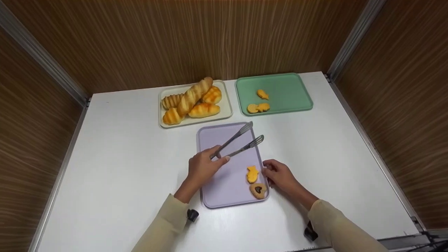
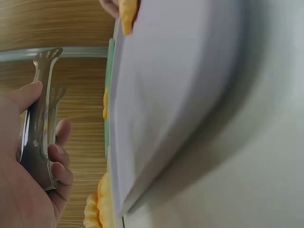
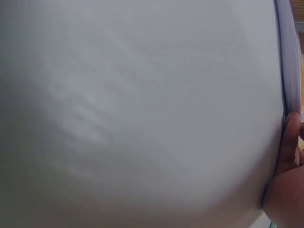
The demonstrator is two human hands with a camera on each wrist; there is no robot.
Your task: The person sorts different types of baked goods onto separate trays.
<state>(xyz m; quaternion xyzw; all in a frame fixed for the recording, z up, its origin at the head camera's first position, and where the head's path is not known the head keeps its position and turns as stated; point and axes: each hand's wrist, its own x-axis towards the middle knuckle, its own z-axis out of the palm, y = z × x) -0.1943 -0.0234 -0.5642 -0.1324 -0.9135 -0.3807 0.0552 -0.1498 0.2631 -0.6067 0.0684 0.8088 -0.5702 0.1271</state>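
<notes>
My left hand [image 1: 204, 167] grips a pair of metal tongs [image 2: 34, 137] above the lilac tray [image 1: 227, 189]. The tongs' slotted tips are spread apart, with nothing between them. On the tray's right side lie a yellow fish-shaped cookie [image 1: 252, 175] and, nearer me, a brown heart-shaped cookie [image 1: 258, 190] with a dark centre. My right hand [image 1: 282, 177] holds the tray's right edge beside those cookies. In the right wrist view a finger [image 3: 290, 137] lies along the outside of the lilac rim; the rest of the grasp is partly out of frame.
Behind the lilac tray, a cream tray [image 1: 225, 101] bears several breads, with a long twisted loaf [image 1: 194, 96] on top. To its right a green tray [image 1: 290, 92] holds a few small cookies [image 1: 262, 94]. Wood-grain walls [image 1: 210, 38] enclose the white table [image 1: 122, 168] at the back and sides.
</notes>
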